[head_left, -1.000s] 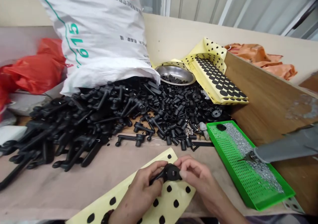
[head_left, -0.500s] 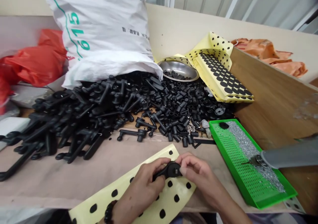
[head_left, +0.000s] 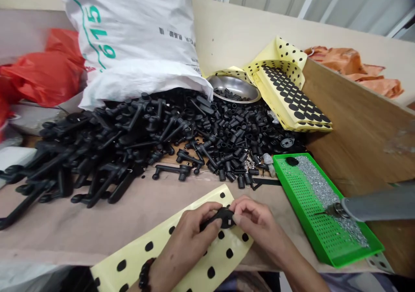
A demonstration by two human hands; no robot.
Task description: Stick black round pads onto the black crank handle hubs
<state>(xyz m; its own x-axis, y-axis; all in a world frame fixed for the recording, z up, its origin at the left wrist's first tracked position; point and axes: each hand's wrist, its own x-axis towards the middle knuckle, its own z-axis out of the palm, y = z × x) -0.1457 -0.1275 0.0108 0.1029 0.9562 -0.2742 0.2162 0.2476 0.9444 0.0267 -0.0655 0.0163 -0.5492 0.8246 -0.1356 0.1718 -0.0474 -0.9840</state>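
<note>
Above the yellow sheet with black dots (head_left: 181,240), my left hand (head_left: 191,236) grips a black plastic crank handle (head_left: 227,217) with a round, flat end turned up. My left thumb presses on that round face, where a small pale rectangular spot shows. At the right rim of the same end, my right hand (head_left: 254,218) has thumb and fingers pinched. Whether a thin piece is also between those fingertips is hidden.
Behind lies a heap of black crank handles (head_left: 106,141) beside small black caps (head_left: 233,128). A white sack (head_left: 139,33), steel bowl (head_left: 235,87) and yellow sticker sheets (head_left: 292,95) stand farther back. At right, a power screwdriver (head_left: 372,203) overhangs a green tray (head_left: 301,205) of screws.
My left thumb has moved up onto the round face of the crank handle, which looks more tilted now. My right hand stays at its rim. The whole view has shifted slightly.
</note>
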